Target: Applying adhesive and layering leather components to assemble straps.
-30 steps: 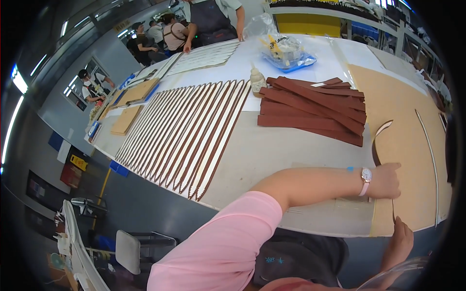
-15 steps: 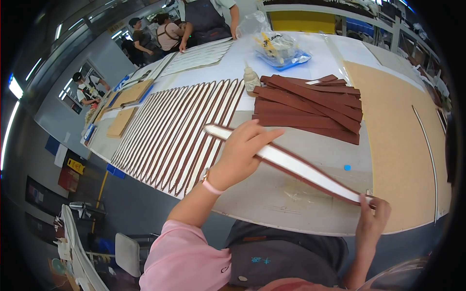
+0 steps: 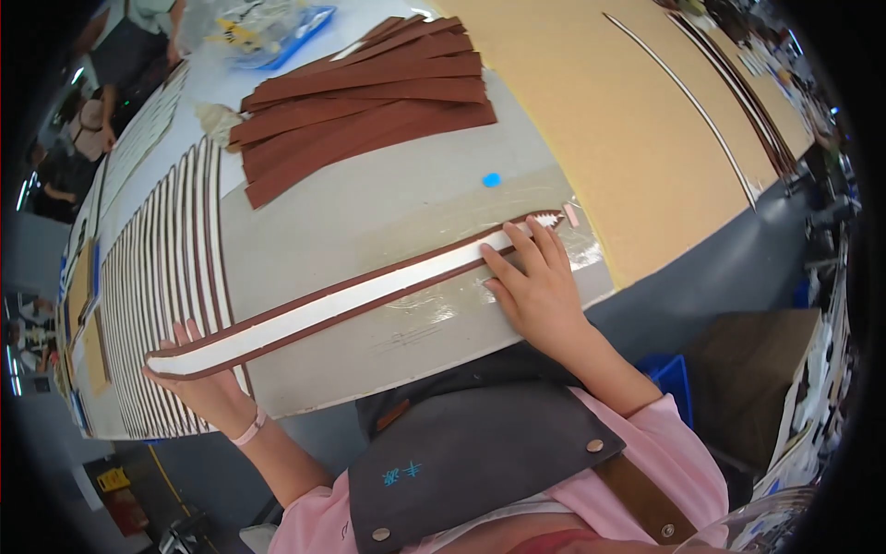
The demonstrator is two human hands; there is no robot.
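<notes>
A long white strip with brown edges runs slantwise across the near part of the grey work mat. Its left end is rounded; small white notches mark its pointed right end. My left hand grips the left end from beneath, partly hidden by the strip, with fingertips showing above it. My right hand lies spread over the strip near its pointed end, fingers stretched out and touching it. Many similar brown-edged strips lie side by side at the left.
Flat brown strips form a loose pile beyond the mat's middle. A blue disc lies near the right hand. A clear plastic bag on a blue tray and a pale bottle stand farther back. Tan board covers the right side.
The view has turned rightward. The strip has come down nearer the table's front edge. My left hand has moved to its left end; my right hand has gone from pinching the tip to lying spread.
</notes>
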